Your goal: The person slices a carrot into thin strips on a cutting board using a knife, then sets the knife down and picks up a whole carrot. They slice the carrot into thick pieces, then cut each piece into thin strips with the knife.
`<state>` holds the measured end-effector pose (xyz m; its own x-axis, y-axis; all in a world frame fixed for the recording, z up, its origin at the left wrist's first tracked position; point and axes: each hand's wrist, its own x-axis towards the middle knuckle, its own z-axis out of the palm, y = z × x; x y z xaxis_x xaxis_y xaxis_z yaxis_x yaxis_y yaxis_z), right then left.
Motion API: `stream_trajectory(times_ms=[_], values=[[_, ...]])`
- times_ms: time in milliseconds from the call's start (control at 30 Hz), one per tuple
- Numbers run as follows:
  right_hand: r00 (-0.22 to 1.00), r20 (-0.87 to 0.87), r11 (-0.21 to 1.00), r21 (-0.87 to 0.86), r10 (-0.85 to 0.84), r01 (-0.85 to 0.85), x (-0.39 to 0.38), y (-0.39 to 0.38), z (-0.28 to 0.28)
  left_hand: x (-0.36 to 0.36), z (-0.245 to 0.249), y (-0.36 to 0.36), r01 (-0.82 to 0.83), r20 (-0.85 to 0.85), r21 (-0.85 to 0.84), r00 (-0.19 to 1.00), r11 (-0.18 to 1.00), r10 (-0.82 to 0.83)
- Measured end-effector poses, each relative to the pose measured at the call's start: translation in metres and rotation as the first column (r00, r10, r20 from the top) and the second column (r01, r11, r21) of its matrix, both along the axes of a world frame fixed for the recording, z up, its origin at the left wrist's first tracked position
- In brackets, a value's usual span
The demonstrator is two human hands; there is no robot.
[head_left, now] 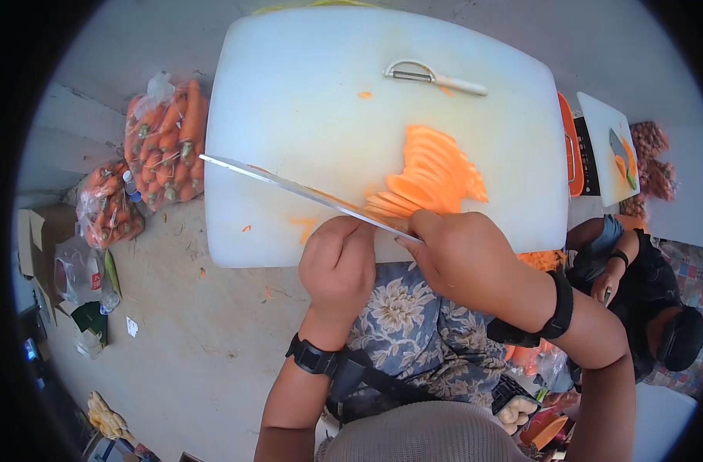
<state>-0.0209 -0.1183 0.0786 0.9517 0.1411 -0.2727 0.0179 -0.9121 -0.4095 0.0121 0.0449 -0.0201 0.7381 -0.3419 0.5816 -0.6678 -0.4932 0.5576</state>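
My right hand [467, 250] is closed around the handle end of a long knife [290, 188], whose blade reaches up and left across the near edge of the white cutting board [290, 85]. Close beside the blade is my left hand [337, 262], its fingers curled in; their tips and anything in them are hidden. Just beyond the knife, thin orange carrot slices [436, 165] lie fanned out and overlapping. A white-handled peeler [455, 83] rests near the board's far side. Small orange scraps dot the board.
Clear bags of carrots [166, 142] stand on the floor left of the board, near a cardboard box [47, 239]. To the right sits a co-worker [644, 300] holding something. Beyond is another board [609, 146] bearing a knife, with an orange tray [571, 146] nearby.
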Motion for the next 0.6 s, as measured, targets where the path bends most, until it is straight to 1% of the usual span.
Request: stream_trajectory(times_ms=[33,67,100,133,167,200,233,267,300,367,400,433,467,500,533,567,600], values=[[0.994,0.104,0.998,0.058,-0.031,0.025,-0.008,-0.002,-0.004,0.001,0.001,-0.001,-0.001,0.048,-0.005,0.999,1.000,0.001],[0.977,0.203,0.992,0.121,-0.063,0.039,-0.014,-0.007,-0.002,0.001,0.002,-0.003,-0.001,0.025,-0.016,1.000,1.000,0.001],[0.968,0.243,0.992,0.123,-0.063,0.034,-0.021,-0.013,0.004,0.001,0.002,-0.003,0.001,-0.004,-0.024,1.000,1.000,-0.001],[0.962,0.234,0.988,0.090,-0.141,0.123,-0.031,-0.021,0.011,0.000,0.003,-0.002,0.010,-0.015,-0.009,1.000,1.000,-0.010],[0.937,0.266,0.974,0.066,-0.227,0.217,-0.041,-0.033,0.024,0.003,0.010,-0.003,0.020,0.061,-0.009,0.998,1.000,-0.019],[0.926,0.296,0.972,0.073,-0.235,0.224,-0.047,-0.044,0.030,0.003,0.010,-0.003,0.020,0.021,-0.021,1.000,1.000,-0.019],[0.908,0.331,0.961,-0.009,-0.259,0.277,-0.055,-0.056,0.031,0.001,0.007,-0.003,0.022,-0.014,-0.033,1.000,0.999,-0.022],[0.886,0.366,0.938,-0.087,-0.284,0.336,-0.063,-0.067,0.031,0.000,0.002,0.000,0.024,-0.051,0.004,0.998,1.000,-0.023],[0.868,0.400,0.933,-0.073,-0.295,0.351,-0.071,-0.077,0.029,-0.002,0.006,0.000,0.036,-0.012,0.006,0.999,0.999,-0.036],[0.850,0.356,0.861,-0.189,-0.388,0.473,-0.085,-0.096,0.021,-0.008,0.013,-0.006,-0.002,-0.009,0.053,1.000,0.999,0.003],[0.832,0.385,0.854,-0.171,-0.400,0.490,-0.090,-0.106,0.017,-0.011,0.012,-0.005,0.042,-0.076,0.101,0.997,0.994,-0.034],[0.832,0.355,0.840,-0.185,-0.427,0.510,-0.095,-0.115,0.012,-0.013,0.011,-0.008,0.051,-0.044,0.105,0.998,0.993,-0.047],[0.831,0.321,0.826,-0.197,-0.454,0.528,-0.100,-0.123,0.007,-0.016,0.015,-0.013,0.064,-0.033,0.188,0.998,0.980,-0.059],[0.816,0.342,0.821,-0.177,-0.466,0.543,-0.104,-0.132,0.003,-0.019,0.018,-0.017,0.072,-0.024,0.271,0.997,0.960,-0.068],[0.827,0.293,0.823,-0.176,-0.479,0.539,-0.106,-0.140,-0.001,-0.019,0.017,-0.018,0.109,-0.082,0.385,0.993,0.917,-0.084],[0.837,0.243,0.827,-0.175,-0.490,0.535,-0.107,-0.145,-0.005,-0.019,0.018,-0.022,0.109,-0.058,0.395,0.994,0.912,-0.094],[0.827,0.258,0.823,-0.157,-0.500,0.546,-0.107,-0.147,-0.011,-0.020,0.019,-0.026,0.119,-0.071,0.434,0.993,0.893,-0.097]])
